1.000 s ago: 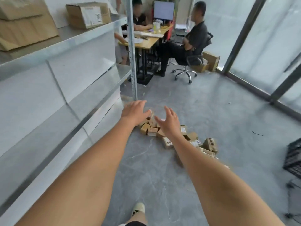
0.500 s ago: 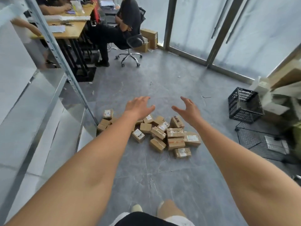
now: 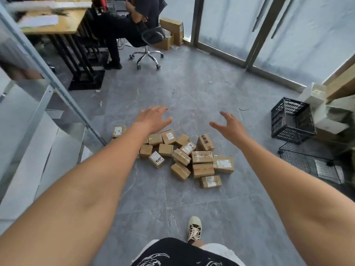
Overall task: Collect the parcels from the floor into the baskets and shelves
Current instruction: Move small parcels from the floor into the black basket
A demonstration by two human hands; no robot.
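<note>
Floor (image 3: 192,89): grey tile, lying open between the shelving along the left edge and the baskets at the right edge.
Shelves (image 3: 28,131): metal, standing just beside the pile.
Basket (image 3: 292,120): black crate, sitting well apart from the pile.
Parcels (image 3: 201,157): small taped cardboard boxes, lying heaped mid-floor; probably light and stiff, best taken by opposite sides.
Left hand (image 3: 151,119): hovering over the pile's far edge, fingers spread, holding nothing.
Right hand (image 3: 229,125): reaching out, fingers loosely curved, empty.
</note>
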